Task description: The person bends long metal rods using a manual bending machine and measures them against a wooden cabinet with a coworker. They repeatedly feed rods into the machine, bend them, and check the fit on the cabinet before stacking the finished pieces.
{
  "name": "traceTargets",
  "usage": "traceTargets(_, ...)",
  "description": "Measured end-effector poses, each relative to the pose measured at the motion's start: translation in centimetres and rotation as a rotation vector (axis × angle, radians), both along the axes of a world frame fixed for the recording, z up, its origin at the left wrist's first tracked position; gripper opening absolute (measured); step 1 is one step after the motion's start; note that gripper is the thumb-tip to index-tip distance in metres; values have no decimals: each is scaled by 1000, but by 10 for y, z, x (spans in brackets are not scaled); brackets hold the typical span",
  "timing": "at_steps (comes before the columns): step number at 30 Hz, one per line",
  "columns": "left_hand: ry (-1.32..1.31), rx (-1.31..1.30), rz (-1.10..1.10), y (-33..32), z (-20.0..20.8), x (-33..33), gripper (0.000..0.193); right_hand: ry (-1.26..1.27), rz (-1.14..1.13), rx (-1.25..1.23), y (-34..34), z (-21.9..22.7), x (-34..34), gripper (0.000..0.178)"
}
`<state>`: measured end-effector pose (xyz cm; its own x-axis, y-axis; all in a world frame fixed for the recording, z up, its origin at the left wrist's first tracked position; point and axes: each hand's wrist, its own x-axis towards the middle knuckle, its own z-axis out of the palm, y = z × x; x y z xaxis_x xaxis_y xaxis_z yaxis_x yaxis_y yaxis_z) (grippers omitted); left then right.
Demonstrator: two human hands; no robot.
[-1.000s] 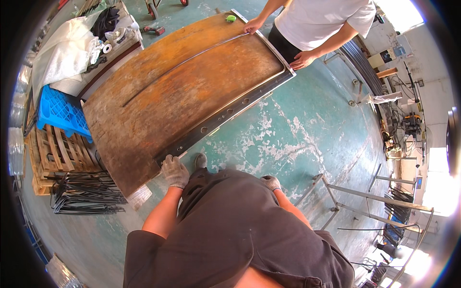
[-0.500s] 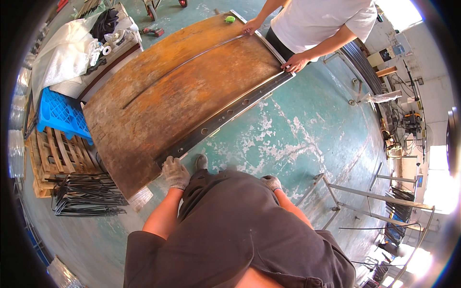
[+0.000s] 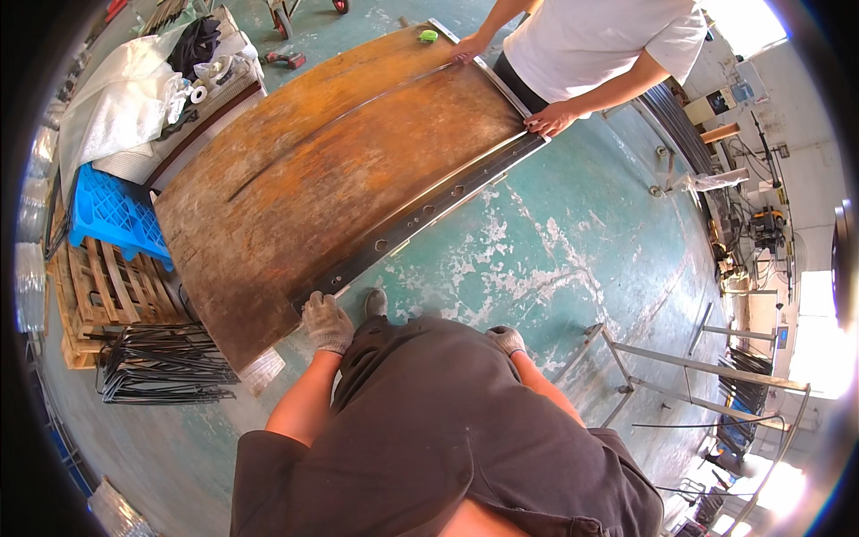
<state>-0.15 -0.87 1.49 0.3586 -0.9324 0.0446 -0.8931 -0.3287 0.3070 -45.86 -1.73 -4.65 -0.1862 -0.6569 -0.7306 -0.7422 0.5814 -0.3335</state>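
My left hand, in a pale knitted glove, is closed over the near end of a dark metal bar with several round holes. This bar lies along the near right edge of a rusty brown table top. My right hand, gloved too, hangs beside my right hip, away from the table; its fingers are mostly hidden. Across the table a co-worker's hand touches the end of a long thin dark strip. The co-worker's other hand rests at the bar's far end.
A small bright green object sits at the table's far corner. To the left are a blue plastic pallet, a wooden pallet and stacked black wire frames. A metal frame stands at the right. A red power tool lies beyond.
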Motion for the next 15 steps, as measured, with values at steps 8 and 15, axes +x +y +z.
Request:
traceTargets(8,-16,-20,-5,0,-4,0,17,8,-6,11,0,4,1,42)
traceTargets(15,-25,-19,-7,2,-7,0,16,19,-15,29,-4,25,12,42)
